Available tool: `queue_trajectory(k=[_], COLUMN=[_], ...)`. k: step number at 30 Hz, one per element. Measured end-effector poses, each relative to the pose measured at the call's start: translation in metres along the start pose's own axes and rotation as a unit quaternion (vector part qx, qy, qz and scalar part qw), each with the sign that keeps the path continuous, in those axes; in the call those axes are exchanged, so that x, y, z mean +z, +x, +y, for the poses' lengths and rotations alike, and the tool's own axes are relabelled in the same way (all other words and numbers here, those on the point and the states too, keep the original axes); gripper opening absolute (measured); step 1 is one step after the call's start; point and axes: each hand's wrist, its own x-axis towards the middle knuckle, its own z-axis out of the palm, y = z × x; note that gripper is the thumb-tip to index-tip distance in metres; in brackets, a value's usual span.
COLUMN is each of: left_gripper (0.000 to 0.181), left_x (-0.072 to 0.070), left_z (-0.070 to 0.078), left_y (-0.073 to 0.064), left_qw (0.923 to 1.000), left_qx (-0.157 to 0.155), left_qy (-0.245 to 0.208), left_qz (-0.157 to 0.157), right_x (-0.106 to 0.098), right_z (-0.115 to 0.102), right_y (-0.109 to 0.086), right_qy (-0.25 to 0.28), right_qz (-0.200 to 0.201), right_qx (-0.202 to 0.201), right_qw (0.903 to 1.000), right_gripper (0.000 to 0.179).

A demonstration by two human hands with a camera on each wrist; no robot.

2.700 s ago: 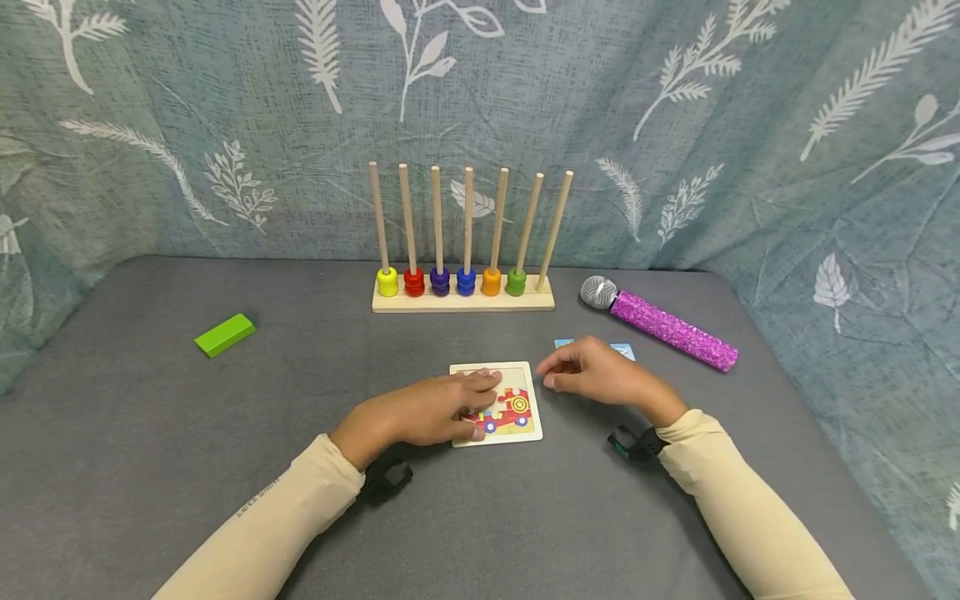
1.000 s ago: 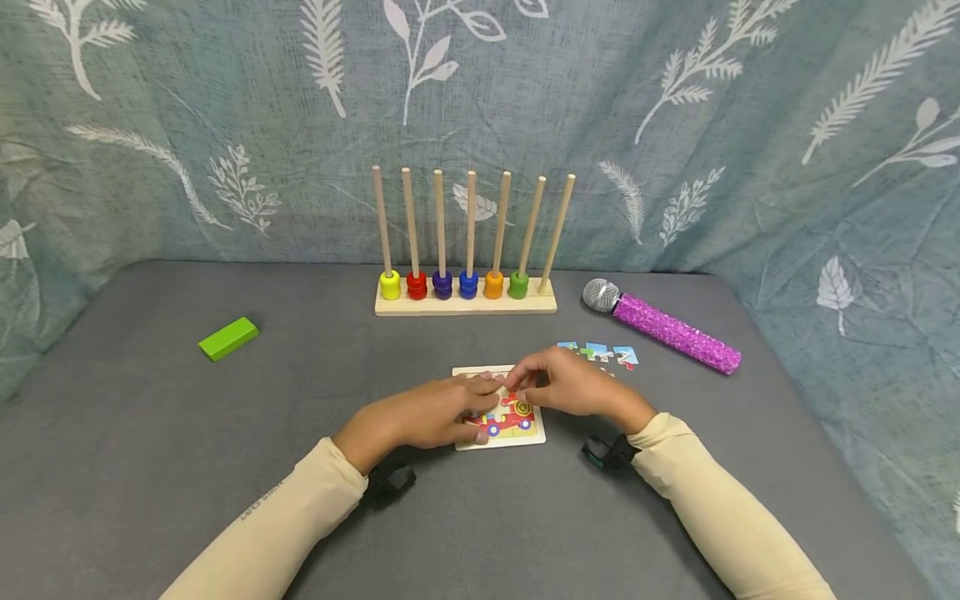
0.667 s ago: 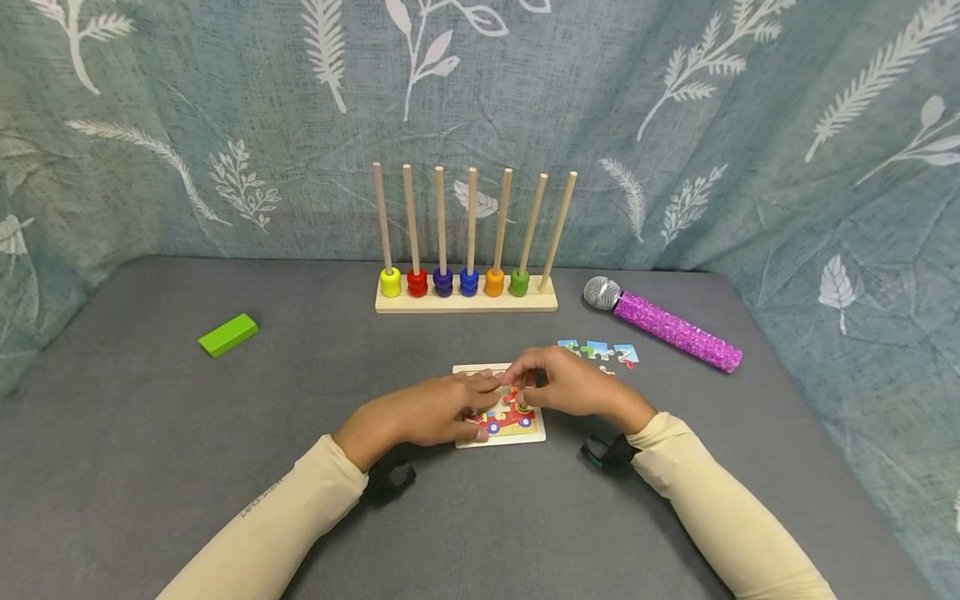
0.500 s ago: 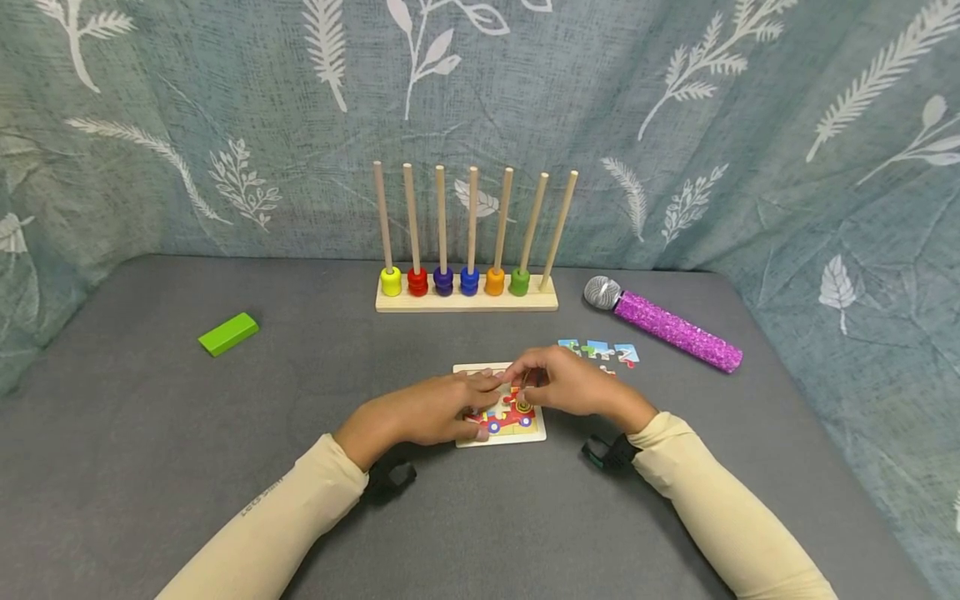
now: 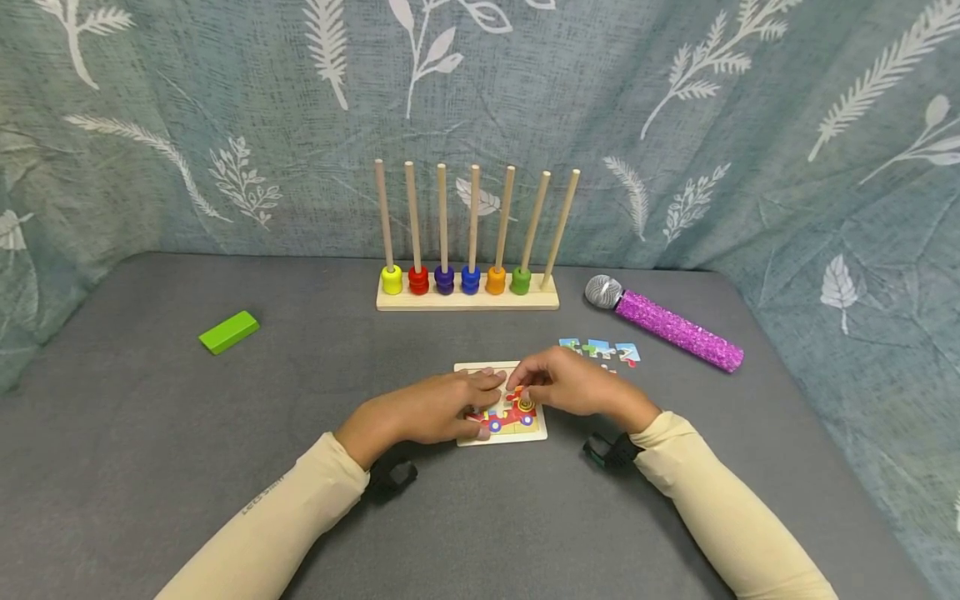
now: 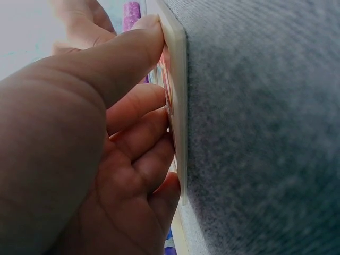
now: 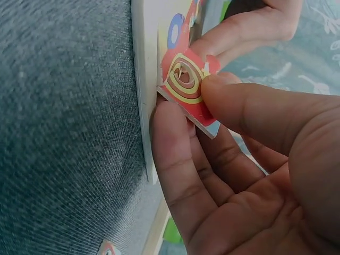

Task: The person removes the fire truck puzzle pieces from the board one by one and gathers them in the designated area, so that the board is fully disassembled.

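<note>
A square wooden puzzle tray (image 5: 504, 440) with a red vehicle picture lies on the table. My left hand (image 5: 435, 410) rests over its left part; in the left wrist view the thumb is at the tray's edge and the fingertips touch the picture. At the right side of the tray, my right hand (image 5: 577, 383) pinches a jigsaw piece (image 7: 192, 99) between thumb and fingers. The piece is red with yellow rings. It sits tilted, one edge down at the picture, in the right wrist view. My fingers hide part of the picture.
Several loose jigsaw pieces (image 5: 599, 349) lie just behind my right hand. A glittery purple microphone (image 5: 678, 332) is at the right. The wooden peg stand (image 5: 465, 305) with coloured beads stands at the back, and a green block (image 5: 228, 332) lies at the left.
My right hand has moved left from beside the tray onto its right part, uncovering loose pieces behind. Over the last second it has shifted only slightly. My left hand has stayed on the tray.
</note>
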Motion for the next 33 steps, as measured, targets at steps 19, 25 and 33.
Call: queue_trajectory(k=[19, 25, 33], left_gripper=[0.053, 0.048, 0.053], left_x=[0.001, 0.001, 0.0], left_z=[0.0, 0.0, 0.001], left_y=[0.001, 0.0, 0.001], left_qw=[0.9999, 0.9999, 1.0], left_qx=[0.009, 0.009, -0.006], left_qy=[0.003, 0.005, 0.003], left_qz=[0.007, 0.011, 0.002], right_x=[0.001, -0.001, -0.007], right_z=[-0.005, -0.001, 0.004], right_y=[-0.003, -0.006, -0.014], right_qy=[-0.03, -0.033, -0.03], right_qz=[0.005, 0.031, 0.06], right_qx=[0.01, -0.009, -0.006], right_qw=[0.9995, 0.999, 0.9977], right_gripper=[0.018, 0.02, 0.022])
